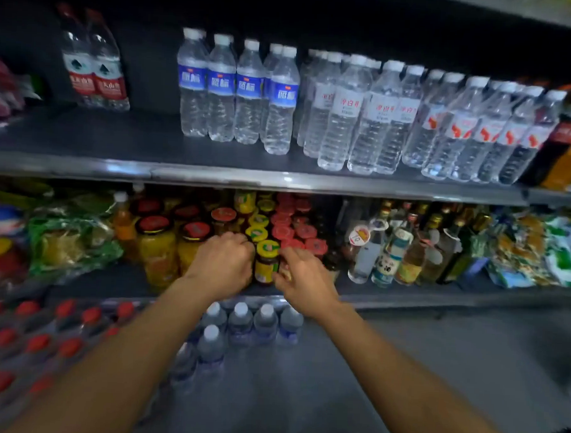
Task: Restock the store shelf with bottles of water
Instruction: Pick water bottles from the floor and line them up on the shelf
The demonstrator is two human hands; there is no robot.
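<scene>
A person's left hand [221,262], fingers curled into a loose fist around nothing visible, hovers just left of a small yellow-lidded glass jar [266,263] at the front of a dark lower store shelf [405,298]. The right hand [302,281], just right of that jar, has its fingers bent near the jar's side; whether they pinch it cannot be told. Directly below both wrists stands a cluster of clear white-capped plastic water bottles [240,325] on the floor, beside red-capped bottles in shrink-wrap [37,336] farther left. Behind the hands sit red-lidded jars [290,229] and orange-filled jars with black lids [158,250]; glass liquor bottles [390,253] stand to the right. Above the hands, a grey metal-edged upper shelf [117,137] carries rows of blue-labelled water bottles [237,90] and white-labelled water bottles [364,115], with bare space to their left. Grey flooring [435,353] spreads to the right.
</scene>
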